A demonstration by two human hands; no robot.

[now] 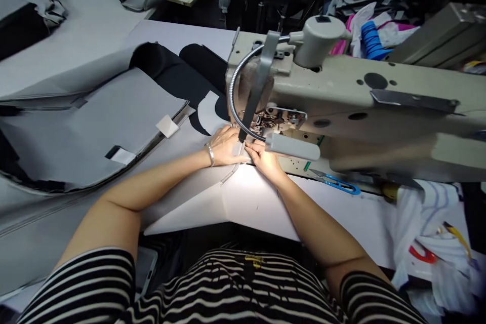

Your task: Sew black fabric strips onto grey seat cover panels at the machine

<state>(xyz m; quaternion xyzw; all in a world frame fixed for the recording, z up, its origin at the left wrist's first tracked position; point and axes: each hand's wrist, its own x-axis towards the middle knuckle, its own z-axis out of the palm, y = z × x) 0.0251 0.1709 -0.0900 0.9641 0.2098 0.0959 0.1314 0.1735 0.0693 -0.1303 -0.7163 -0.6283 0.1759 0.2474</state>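
Presently, the left grip (227,147) is pressing, flat and open, on grey fabric (193,182) extending leftward from it; right grip (264,158), I cannot tell.

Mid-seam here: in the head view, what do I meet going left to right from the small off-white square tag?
Small off-white square tag → silver metal bracelet → left hand → right hand → blue-handled metal snips → red curved handle.

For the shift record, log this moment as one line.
left hand: on grey textured fabric | right hand: beside left, at beige metal sewing machine | blue-handled metal snips: lying right of both, untouched
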